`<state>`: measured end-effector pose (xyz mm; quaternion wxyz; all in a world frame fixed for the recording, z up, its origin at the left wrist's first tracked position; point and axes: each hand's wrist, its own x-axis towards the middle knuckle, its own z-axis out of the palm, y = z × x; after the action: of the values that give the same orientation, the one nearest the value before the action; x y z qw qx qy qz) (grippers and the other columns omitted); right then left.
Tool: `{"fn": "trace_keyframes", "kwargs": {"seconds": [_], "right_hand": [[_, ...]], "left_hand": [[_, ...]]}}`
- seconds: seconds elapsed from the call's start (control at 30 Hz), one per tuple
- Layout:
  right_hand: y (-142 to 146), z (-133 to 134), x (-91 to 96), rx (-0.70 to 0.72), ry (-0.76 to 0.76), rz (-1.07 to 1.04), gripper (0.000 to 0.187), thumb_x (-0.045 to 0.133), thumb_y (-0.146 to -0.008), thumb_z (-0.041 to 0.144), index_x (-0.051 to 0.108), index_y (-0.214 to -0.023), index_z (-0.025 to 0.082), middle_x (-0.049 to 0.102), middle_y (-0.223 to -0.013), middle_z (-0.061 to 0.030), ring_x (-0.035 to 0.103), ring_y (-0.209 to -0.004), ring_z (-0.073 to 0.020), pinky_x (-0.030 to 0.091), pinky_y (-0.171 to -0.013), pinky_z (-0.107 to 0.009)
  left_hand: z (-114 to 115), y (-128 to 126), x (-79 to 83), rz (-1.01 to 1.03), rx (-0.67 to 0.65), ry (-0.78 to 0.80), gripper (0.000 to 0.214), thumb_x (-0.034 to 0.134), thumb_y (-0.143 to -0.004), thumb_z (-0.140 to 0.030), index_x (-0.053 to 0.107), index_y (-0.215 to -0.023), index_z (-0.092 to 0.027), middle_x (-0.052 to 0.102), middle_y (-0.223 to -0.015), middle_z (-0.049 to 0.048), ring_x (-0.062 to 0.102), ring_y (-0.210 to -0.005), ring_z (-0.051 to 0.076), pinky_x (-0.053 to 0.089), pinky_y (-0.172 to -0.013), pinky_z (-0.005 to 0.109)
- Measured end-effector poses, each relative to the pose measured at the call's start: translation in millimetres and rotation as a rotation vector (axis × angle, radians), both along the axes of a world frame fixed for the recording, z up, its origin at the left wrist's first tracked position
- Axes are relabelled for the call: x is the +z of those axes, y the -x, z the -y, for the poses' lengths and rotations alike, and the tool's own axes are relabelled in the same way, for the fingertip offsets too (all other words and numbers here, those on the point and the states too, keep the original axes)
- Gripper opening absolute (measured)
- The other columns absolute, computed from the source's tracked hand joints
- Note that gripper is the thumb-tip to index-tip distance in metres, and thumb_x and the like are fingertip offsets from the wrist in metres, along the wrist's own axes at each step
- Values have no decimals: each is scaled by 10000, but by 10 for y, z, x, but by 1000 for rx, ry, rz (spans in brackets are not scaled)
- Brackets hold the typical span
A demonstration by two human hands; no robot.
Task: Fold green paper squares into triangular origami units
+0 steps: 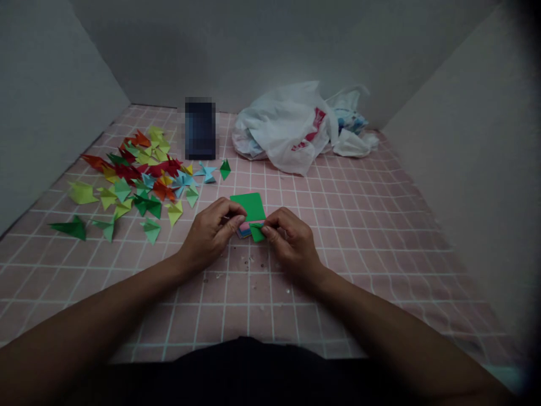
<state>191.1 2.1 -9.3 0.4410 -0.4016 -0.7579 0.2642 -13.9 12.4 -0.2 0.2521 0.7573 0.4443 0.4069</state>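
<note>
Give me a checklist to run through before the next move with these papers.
Right hand pinching the small green folded piece: ok.
Left hand gripping paper: cannot tell, its fingers hide what lies between them.
Green square sheet lying flat just beyond the hands: ok.
Stack of coloured paper squares between the hands: ok, within reach.
Pile of folded paper pieces apart from the hands: ok.
Pink grid mat free of specks in front of the hands: not ok, small scraps lie there.
</note>
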Motion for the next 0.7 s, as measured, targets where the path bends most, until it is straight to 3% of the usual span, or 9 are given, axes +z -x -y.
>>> {"fn": "trace_keyframes", "kwargs": {"seconds": [0.1, 0.2, 0.33, 0.5, 0.7], "right_hand": [[4, 1, -2, -1, -4, -6, 161, 577, -945, 147, 542, -802, 213, 560, -773, -9, 550, -748, -170, 422, -683, -312], [12, 6, 0, -4, -7, -11, 153, 576, -943, 157, 544, -806, 216, 563, -769, -9, 546, -741, -171, 424, -681, -316], [18, 9, -5, 5, -6, -18, 146, 571, -946, 165, 545, -813, 218, 564, -770, -10, 547, -735, -170, 422, -678, -321], [14, 8, -17, -1, -11, -28, 163, 573, -942, 144, 530, -803, 218, 552, -770, -8, 544, -735, -166, 418, -675, -319], [7, 7, -16, 11, -7, 0, 166, 562, -945, 148, 522, -803, 223, 552, -769, -7, 544, -741, -170, 425, -683, -323]], "left_hand": [[-2, 0, -15, 37, -53, 33, 110, 646, -940, -270, 707, -987, -191, 705, -885, 36, 664, -798, 163, 523, -708, 270], [8, -7, -27, 26, -110, 15, 85, 677, -926, -249, 733, -926, -185, 723, -856, 42, 677, -782, 164, 530, -715, 278], [18, -13, -22, -6, -110, -27, 96, 664, -938, -231, 732, -885, -187, 729, -837, 48, 685, -784, 171, 543, -727, 294], [29, -16, -15, -27, -107, -133, 65, 667, -932, -172, 713, -977, -179, 733, -891, 57, 686, -832, 172, 551, -767, 301], [18, -13, -18, -57, -119, -139, 56, 636, -952, -171, 691, -952, -182, 728, -879, 52, 684, -824, 168, 552, -758, 296]]}}
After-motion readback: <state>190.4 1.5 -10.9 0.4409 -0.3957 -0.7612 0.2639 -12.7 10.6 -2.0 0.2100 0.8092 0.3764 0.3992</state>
